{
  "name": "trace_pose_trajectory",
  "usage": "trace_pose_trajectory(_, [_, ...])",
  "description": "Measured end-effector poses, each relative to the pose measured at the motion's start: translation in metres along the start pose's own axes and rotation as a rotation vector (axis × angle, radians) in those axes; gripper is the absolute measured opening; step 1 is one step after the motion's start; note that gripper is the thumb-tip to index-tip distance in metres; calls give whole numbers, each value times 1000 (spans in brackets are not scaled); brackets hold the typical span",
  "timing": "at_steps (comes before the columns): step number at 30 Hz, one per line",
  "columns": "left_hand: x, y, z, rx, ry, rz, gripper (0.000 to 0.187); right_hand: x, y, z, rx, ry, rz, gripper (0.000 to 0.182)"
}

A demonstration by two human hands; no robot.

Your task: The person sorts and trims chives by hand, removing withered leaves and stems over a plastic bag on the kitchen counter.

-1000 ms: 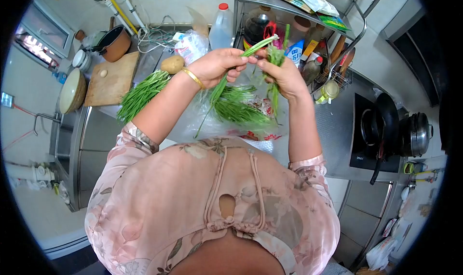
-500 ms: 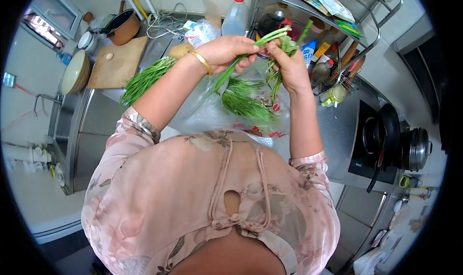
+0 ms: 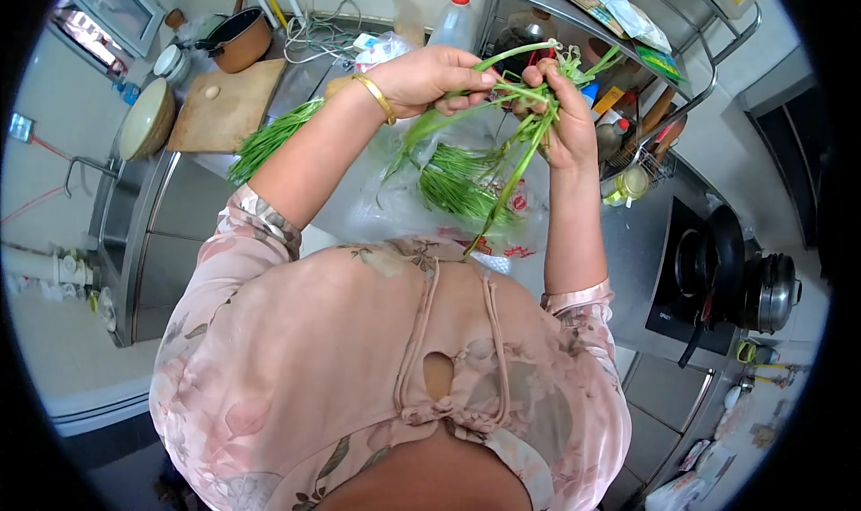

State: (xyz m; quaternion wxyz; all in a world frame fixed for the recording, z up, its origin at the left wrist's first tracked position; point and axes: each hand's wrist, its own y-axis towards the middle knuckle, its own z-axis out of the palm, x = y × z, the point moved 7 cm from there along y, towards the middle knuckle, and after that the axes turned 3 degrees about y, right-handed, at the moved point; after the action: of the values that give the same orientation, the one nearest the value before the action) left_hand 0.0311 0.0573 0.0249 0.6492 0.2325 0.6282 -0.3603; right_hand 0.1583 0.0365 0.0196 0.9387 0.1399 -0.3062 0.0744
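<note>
My left hand (image 3: 439,81), a gold bracelet at its wrist, pinches green stalks over the counter. Beside it, my right hand (image 3: 560,121) is closed round a bunch of green stalks (image 3: 531,139), whose ends hang down and stick out above the fingers. Below both hands, a pile of thin green stems (image 3: 457,184) lies on a clear plastic bag (image 3: 377,211). Another bundle of green stems (image 3: 273,139) rests left of my left forearm. The tips of some fingers are hidden by the stalks.
A cutting board (image 3: 224,108) with a small round item, a bowl (image 3: 148,121) and a brown pot (image 3: 242,40) are at the left. A red-capped bottle (image 3: 456,27) stands behind my hands. A metal rack (image 3: 583,18) is at the back right; a stove with pans (image 3: 717,251) is at the right.
My right hand has shifted slightly right, and its stalks now fan out and hang lower. Both hands are a little farther apart. The whole view has shifted slightly.
</note>
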Motion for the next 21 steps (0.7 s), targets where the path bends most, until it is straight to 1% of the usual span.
trace_pose_trajectory(1, [-1,-2,-2,-3,46,-2,21,1,2,-1,0,-62,4,10])
trace_pose_trajectory(2, [-4,-6,-4,-54,86,-6,20,5,2,-5,-16,-47,11,9])
trace_pose_trajectory(3, [-5,-8,-9,-74,86,-15,20,13,3,-15,-58,-36,-18,10])
trace_pose_trajectory(5, [-6,-12,-19,-120,79,-34,20,35,-5,-12,-42,-30,-79,10])
trace_pose_trajectory(6, [-10,-13,-21,-114,0,-15,20,47,-8,-15,-24,-58,-97,10])
trace_pose_trajectory(7, [-13,-13,-26,-128,-63,17,20,60,-14,-18,-127,-177,-184,10])
trace_pose_trajectory(9, [-21,-10,-39,-154,-188,82,21,77,-18,-20,-164,-321,-250,9])
trace_pose_trajectory(10, [-26,-8,-45,-131,-264,126,22,84,-23,-21,-283,-511,-333,10])
trace_pose_trajectory(13, [-35,-7,-65,-168,-568,168,23,78,-36,-15,-509,-1102,-241,13])
trace_pose_trajectory(14, [-36,-6,-70,-169,-646,162,22,67,-35,-16,-390,-1150,-167,17])
trace_pose_trajectory(15, [-37,-5,-73,-185,-669,164,22,52,-32,-12,-240,-1220,-41,19])
trace_pose_trajectory(17, [-40,-5,-78,-215,-713,167,21,21,-29,0,-93,-1123,97,21])
trace_pose_trajectory(20, [-41,-4,-80,-257,-728,158,20,-16,-21,21,43,-1074,278,25])
trace_pose_trajectory(21, [-41,-3,-81,-271,-725,156,20,-23,-17,26,75,-1105,242,27])
